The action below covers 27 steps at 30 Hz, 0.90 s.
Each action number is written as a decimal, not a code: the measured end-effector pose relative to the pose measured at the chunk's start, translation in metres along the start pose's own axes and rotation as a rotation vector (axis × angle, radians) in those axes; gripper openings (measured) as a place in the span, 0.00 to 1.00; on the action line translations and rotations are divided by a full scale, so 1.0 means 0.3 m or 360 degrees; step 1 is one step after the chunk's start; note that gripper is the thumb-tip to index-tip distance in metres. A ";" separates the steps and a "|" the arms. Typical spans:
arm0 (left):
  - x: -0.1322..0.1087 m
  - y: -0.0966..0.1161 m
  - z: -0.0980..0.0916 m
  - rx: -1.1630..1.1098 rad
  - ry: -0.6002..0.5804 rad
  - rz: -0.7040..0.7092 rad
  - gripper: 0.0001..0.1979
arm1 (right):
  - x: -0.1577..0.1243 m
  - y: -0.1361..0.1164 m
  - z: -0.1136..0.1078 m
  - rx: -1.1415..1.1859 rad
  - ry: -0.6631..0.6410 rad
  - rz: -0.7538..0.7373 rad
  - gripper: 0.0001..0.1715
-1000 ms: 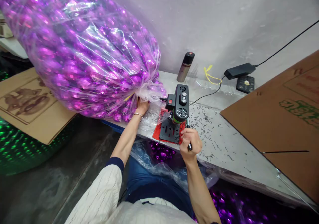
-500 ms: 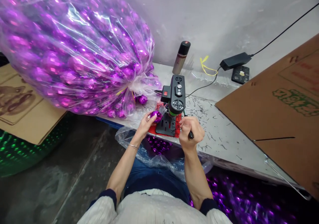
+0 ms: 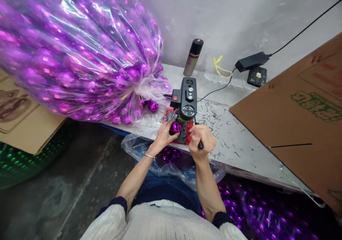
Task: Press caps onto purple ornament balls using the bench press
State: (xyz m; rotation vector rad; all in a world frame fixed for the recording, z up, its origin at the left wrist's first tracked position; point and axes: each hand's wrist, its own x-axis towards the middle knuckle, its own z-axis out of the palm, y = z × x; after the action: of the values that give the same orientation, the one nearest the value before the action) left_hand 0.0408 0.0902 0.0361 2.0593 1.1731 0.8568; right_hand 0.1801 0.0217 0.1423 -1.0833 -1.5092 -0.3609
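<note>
My left hand (image 3: 165, 135) holds a small shiny purple ball (image 3: 175, 127) under the head of a small black bench press machine (image 3: 187, 101), which stands on a black base plate over a red mat (image 3: 190, 126). The fingers of that hand are closed round the ball. My right hand (image 3: 202, 140) is closed on the machine's black lever handle (image 3: 200, 145), just right of the base. A big clear plastic bag of purple balls (image 3: 74, 51) lies on the table to the left, its tied neck pointing at the machine. One loose purple ball (image 3: 153, 105) lies by the neck.
A spray can (image 3: 192, 57) stands at the wall behind the machine, with a yellow tie (image 3: 220, 67) and a black power adapter (image 3: 251, 61) to its right. A large cardboard sheet (image 3: 301, 115) covers the table's right side. Small metal bits (image 3: 219, 122) litter the tabletop. An open bag of purple balls (image 3: 171, 158) sits on my lap.
My left hand left the bag's neck, came back with a purple ball and brought it under the machine's head. My right hand stayed on the lever.
</note>
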 end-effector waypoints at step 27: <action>-0.007 -0.046 0.077 -0.0245 0.0098 0.0072 0.32 | -0.110 0.031 0.019 -0.0003 0.0009 0.0041 0.13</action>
State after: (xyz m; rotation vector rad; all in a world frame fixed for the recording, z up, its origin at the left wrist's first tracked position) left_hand 0.0511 0.0897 0.0111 1.9529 1.0615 1.0065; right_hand 0.1799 0.0169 0.1078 -1.1013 -1.4886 -0.3473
